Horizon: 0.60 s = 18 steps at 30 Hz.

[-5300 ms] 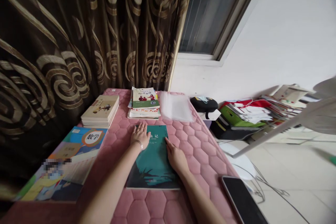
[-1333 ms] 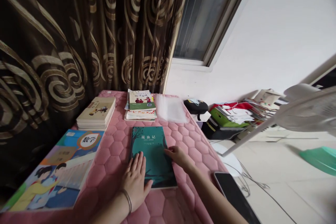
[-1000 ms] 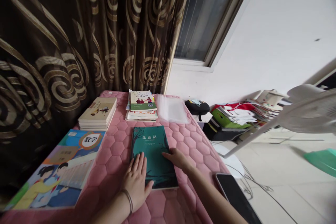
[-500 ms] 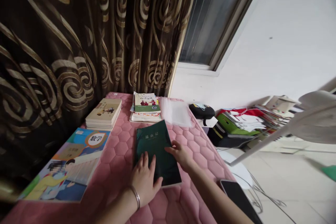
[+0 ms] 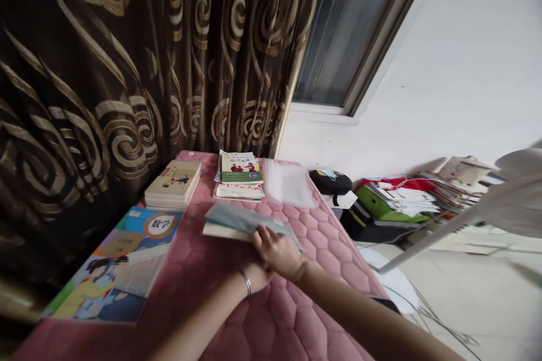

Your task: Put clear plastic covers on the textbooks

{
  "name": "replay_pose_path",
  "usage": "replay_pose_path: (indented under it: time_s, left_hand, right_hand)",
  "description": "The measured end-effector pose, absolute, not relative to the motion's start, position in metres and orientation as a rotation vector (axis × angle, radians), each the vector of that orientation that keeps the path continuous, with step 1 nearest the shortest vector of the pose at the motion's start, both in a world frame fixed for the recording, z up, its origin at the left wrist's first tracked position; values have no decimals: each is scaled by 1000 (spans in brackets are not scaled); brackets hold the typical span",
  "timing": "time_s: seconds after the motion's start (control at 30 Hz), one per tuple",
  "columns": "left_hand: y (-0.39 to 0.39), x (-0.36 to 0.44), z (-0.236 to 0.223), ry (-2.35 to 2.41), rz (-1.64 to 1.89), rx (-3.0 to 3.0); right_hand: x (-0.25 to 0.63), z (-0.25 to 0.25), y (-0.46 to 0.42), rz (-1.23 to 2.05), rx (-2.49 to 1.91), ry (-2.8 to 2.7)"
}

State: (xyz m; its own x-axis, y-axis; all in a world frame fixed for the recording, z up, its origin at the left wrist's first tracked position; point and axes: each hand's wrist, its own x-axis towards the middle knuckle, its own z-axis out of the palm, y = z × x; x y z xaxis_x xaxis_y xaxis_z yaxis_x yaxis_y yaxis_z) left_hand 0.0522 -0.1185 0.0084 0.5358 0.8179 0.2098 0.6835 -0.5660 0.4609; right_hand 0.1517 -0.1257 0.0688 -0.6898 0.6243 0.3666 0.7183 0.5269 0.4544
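The green book (image 5: 235, 220) is lifted off the pink quilted table cover (image 5: 275, 321), tilted almost flat so its pale page edge shows. My right hand (image 5: 277, 249) grips its near right corner from above. My left hand (image 5: 256, 274), with a bracelet on the wrist, is under the book's near edge and mostly hidden behind the right hand.
A maths textbook (image 5: 122, 259) lies at the near left. At the back are a book stack (image 5: 173, 183), a second stack with a green cover (image 5: 239, 174) and clear plastic sleeves (image 5: 288, 183). A curtain (image 5: 127, 67) hangs behind. A pile of papers (image 5: 402, 194) and a fan (image 5: 503, 197) are to the right.
The green book lay flat with both hands on its cover. Both hands have since raised it off the table and it now tilts. The view has shifted slightly.
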Motion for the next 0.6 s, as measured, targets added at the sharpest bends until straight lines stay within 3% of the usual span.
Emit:
replay_pose_path:
  time_s: [0.2,0.4,0.6]
  left_hand:
    - [-173,3,-7,1423,391,2577]
    - [-156,-47,12,1596,570,2918]
    - [-133,-73,-4,1627,160,2987]
  right_hand:
    - [160,-6,-137,-1034,-822,-2465]
    - [168,-21,-141,-923,-828,-2430]
    - [183,-17,-146,-755,-819,-2566]
